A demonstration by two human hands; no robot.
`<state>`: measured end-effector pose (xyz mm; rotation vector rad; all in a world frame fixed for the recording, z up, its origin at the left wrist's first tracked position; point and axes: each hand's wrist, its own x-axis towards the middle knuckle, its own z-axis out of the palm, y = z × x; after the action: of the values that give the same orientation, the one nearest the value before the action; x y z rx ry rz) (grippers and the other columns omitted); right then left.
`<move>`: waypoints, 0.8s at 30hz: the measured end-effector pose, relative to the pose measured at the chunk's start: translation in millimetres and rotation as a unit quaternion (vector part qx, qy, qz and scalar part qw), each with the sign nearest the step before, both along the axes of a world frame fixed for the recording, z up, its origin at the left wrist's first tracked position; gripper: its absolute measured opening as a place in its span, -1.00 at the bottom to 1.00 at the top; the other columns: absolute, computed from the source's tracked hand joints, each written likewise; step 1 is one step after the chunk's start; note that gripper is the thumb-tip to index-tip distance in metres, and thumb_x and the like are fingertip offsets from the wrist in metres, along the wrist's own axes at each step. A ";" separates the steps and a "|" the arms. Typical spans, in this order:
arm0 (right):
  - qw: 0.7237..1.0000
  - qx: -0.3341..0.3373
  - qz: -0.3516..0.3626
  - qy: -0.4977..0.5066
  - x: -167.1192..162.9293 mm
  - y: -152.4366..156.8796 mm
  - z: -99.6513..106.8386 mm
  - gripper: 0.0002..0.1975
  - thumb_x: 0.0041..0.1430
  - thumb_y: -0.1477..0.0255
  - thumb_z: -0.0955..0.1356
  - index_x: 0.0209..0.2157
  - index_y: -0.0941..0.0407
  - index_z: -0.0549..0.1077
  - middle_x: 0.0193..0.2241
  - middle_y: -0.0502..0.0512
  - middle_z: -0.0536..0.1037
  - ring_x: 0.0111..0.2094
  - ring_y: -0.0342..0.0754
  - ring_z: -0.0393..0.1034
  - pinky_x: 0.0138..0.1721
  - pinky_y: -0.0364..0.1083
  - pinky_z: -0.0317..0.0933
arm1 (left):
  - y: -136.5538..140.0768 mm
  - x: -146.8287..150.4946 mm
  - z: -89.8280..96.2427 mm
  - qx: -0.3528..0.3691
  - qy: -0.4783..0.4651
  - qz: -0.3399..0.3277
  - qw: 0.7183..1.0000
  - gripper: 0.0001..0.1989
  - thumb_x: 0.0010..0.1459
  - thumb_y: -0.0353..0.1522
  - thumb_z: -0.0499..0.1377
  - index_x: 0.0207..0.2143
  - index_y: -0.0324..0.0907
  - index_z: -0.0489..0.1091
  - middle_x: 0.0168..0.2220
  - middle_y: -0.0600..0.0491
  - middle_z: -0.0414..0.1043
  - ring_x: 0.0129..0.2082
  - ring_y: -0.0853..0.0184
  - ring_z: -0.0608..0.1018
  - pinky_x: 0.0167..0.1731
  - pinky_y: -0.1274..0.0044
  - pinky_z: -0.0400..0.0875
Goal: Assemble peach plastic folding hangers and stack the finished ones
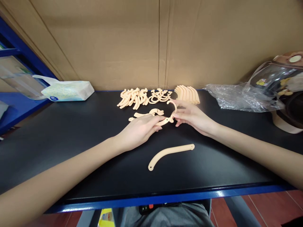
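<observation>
My left hand (139, 129) is closed on a beige plastic strip (163, 122) with a hole near its end. Between thumb and fingers, my right hand (190, 115) grips a thin curved beige hook (174, 108). The hook's lower end meets the end of the strip; whether they are joined I cannot tell. Just behind my left hand lie curved beige pieces (156, 111), partly covered by it. Nearer the front edge, a long bent beige strip (170, 153) with a hole at each end lies on the black table (106, 176).
At the back stand a pile of curved pieces (133, 97), a cluster of thin hooks (159, 95) and a row of bent strips (188, 94). A tissue pack (71, 90) sits at left. Right are a clear plastic bag (241, 97) and a transparent backpack (286, 85). Cardboard (106, 44) walls the back.
</observation>
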<state>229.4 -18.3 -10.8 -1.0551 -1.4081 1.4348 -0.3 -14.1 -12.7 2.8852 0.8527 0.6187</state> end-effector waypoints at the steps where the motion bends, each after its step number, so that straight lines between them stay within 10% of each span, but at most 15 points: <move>1: 1.000 0.001 -0.001 -0.001 -0.1 0.1 -0.5 -0.34 0.03 0.43 0.44 0.17 0.08 0.22 -0.45 -0.07 0.48 -0.47 -0.19 0.30 -0.32 -0.07 0.40 | 0.0 0.2 0.3 0.000 0.003 0.001 1.000 -0.73 0.34 -0.36 -0.01 0.04 -0.25 0.28 -0.25 -0.01 0.46 -0.24 0.28 0.51 -0.24 0.50 0.36; 24: 1.000 0.014 -0.016 -0.016 -2.3 -0.9 -0.4 -0.36 0.06 0.47 0.42 0.17 0.11 0.20 -0.45 -0.04 0.50 -0.37 -0.14 0.39 -0.33 -0.09 0.46 | 0.4 0.8 1.5 0.030 0.017 -0.005 0.999 -0.69 0.36 -0.34 -0.05 0.02 -0.28 0.33 -0.25 -0.04 0.50 -0.25 0.26 0.52 -0.27 0.48 0.36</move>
<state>227.0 -19.2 -11.2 -1.0817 -1.4240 1.3768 0.4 -13.7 -11.3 2.9605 0.8378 0.6063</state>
